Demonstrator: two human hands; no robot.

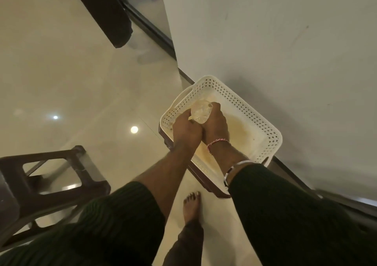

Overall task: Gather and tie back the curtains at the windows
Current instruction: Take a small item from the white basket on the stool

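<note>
both hands meet over a white perforated basket that sits on a dark stool against the wall; the left hand and right hand together grip a small clear crumpled bundle, what it is i cannot tell; a dark curtain hangs loose at the window, upper left, well apart from the hands

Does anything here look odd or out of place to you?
Mildly. The white perforated basket sits on a low dark stool by the wall and juts past the stool's edge on the wall side. Both hands, left hand and right hand, grip a crumpled clear plastic bag over it. Nothing looks spilled or broken.
</note>
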